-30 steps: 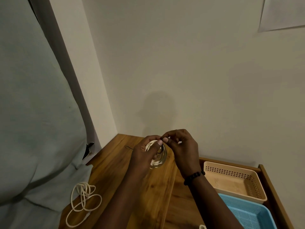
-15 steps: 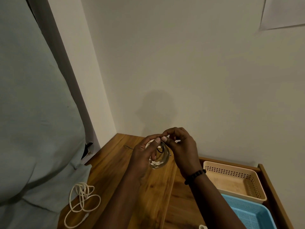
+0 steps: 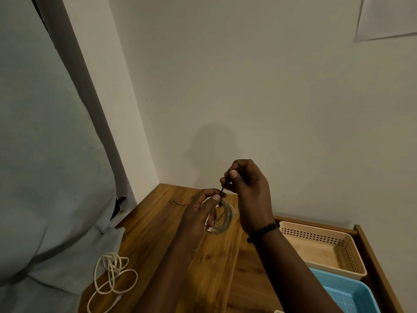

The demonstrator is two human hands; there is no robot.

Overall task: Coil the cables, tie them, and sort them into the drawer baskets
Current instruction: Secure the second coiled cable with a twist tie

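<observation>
The right hand [image 3: 247, 188] pinches the black tie [image 3: 223, 189], running steeply down to the coiled cable [image 3: 222, 219] gripped by the left hand [image 3: 199, 214] just below.

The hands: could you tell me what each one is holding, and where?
Left hand grips the coiled cable at its top; right hand pinches the black tie near its upper end.

Warm brown wooden tabletop [image 3: 158, 231] with a smooth, faintly glossy grain; beige perforated plastic basket [image 3: 352, 249] and blue fine-mesh plastic basket [image 3: 352, 294], both matt; loose cream cable [image 3: 112, 279] looks rubbery and matt; pale grey-green cloth [image 3: 45, 154] soft, matt, creased
</observation>
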